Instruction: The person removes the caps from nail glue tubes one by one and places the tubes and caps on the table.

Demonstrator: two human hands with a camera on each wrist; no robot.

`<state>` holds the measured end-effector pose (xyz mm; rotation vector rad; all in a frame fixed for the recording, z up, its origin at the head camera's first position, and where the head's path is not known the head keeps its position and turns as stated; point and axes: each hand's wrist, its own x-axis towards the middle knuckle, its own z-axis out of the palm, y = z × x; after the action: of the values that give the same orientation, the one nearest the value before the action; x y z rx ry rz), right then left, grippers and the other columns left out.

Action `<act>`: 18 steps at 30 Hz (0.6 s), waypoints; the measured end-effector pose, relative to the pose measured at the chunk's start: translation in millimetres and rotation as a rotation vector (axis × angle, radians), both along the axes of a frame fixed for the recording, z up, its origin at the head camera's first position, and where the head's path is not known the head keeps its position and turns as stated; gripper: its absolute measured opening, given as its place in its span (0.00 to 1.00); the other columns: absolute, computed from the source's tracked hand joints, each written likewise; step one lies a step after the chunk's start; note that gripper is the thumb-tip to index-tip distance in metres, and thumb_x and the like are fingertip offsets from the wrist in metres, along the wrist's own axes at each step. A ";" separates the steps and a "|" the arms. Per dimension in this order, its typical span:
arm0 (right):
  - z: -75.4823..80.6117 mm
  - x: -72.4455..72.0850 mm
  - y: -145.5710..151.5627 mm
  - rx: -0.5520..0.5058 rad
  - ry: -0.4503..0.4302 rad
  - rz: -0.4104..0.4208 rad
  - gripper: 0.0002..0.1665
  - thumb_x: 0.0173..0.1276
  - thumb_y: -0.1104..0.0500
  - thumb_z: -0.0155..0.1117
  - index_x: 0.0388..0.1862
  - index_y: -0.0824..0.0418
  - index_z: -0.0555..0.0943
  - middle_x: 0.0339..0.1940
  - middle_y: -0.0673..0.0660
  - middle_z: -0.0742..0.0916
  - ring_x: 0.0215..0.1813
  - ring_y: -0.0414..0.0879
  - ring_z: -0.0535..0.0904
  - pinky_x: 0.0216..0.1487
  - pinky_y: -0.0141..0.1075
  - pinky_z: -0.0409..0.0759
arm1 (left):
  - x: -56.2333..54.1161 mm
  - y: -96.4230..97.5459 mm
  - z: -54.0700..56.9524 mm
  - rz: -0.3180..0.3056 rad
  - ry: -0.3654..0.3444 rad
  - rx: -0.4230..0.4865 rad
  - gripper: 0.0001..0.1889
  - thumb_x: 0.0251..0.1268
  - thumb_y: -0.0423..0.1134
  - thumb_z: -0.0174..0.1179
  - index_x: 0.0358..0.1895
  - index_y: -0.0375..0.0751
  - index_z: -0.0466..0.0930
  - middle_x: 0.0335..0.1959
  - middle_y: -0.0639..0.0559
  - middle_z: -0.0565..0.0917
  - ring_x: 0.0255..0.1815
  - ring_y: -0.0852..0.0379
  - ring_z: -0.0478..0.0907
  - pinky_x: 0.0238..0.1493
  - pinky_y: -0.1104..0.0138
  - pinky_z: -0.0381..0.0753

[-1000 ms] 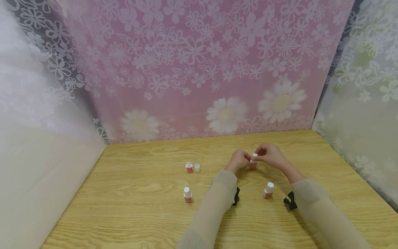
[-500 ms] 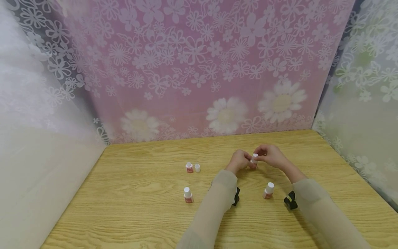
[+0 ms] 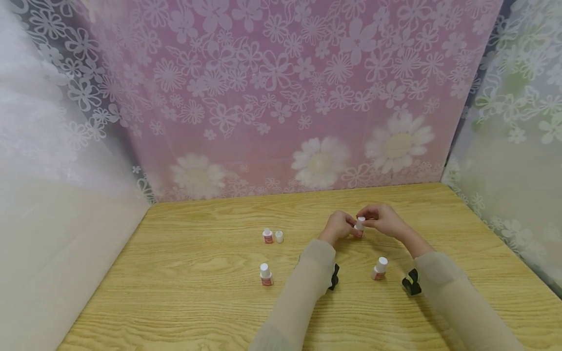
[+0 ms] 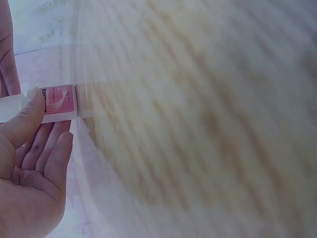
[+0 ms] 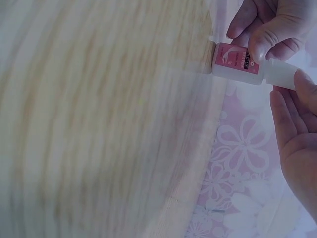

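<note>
Toward the back right of the table, a small white glue bottle (image 3: 358, 233) with a pink label stands upright between both hands. My left hand (image 3: 338, 225) pinches its body, the thumb lying across the label in the left wrist view. From the other side, my right hand (image 3: 384, 221) grips the white cap (image 5: 281, 74) between thumb and fingers. That cap sits in line with the bottle's neck, and the bottle's base (image 5: 214, 58) is right at the wood surface in the right wrist view. Part of the cap is hidden behind the right fingers.
Left of the hands stands an uncapped glue bottle (image 3: 268, 237), its loose white cap (image 3: 279, 237) beside it. Two capped bottles stand nearer, one left of the left forearm (image 3: 266, 276), one between the forearms (image 3: 380, 269). A pink flowered curtain (image 3: 263, 122) closes off the back.
The right fingertips have shifted slightly leftward around the cap. The left hand keeps its hold on the bottle, and the other bottles have stayed in place.
</note>
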<state>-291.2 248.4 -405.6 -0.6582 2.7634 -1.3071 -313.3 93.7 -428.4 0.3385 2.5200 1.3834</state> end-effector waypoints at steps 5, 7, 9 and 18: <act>1.0 2.0 0.0 -0.012 -0.013 0.022 0.14 0.59 0.71 0.58 0.44 0.75 0.74 0.40 0.67 0.80 0.44 0.57 0.77 0.39 0.40 0.75 | 0.5 -0.4 0.3 -0.003 -0.001 0.005 0.08 0.40 0.35 0.71 0.27 0.39 0.84 0.20 0.59 0.77 0.22 0.64 0.68 0.24 0.72 0.68; 1.4 2.9 -0.2 -0.021 -0.021 0.021 0.16 0.59 0.69 0.59 0.46 0.75 0.74 0.41 0.67 0.80 0.44 0.58 0.76 0.40 0.41 0.75 | 0.9 -0.5 0.7 0.001 -0.002 0.006 0.07 0.40 0.35 0.71 0.26 0.40 0.83 0.20 0.59 0.77 0.22 0.64 0.68 0.24 0.72 0.68; 1.2 3.1 -0.4 -0.017 -0.026 0.009 0.18 0.59 0.66 0.61 0.47 0.74 0.74 0.42 0.66 0.80 0.45 0.58 0.76 0.40 0.43 0.75 | 1.1 -0.7 0.8 0.002 -0.002 0.005 0.07 0.40 0.35 0.71 0.25 0.40 0.83 0.20 0.59 0.77 0.22 0.64 0.68 0.24 0.71 0.68; -5.3 -1.3 -1.2 0.077 0.017 -0.102 0.17 0.54 0.53 0.67 0.35 0.64 0.77 0.32 0.55 0.81 0.39 0.52 0.77 0.37 0.43 0.74 | 2.0 -0.9 1.3 0.006 -0.009 0.020 0.05 0.41 0.36 0.70 0.23 0.41 0.84 0.20 0.59 0.78 0.23 0.64 0.67 0.25 0.71 0.68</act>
<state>-292.6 247.2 -410.9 -0.5331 2.8795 -1.2096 -311.3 92.8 -427.1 0.3286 2.5034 1.4099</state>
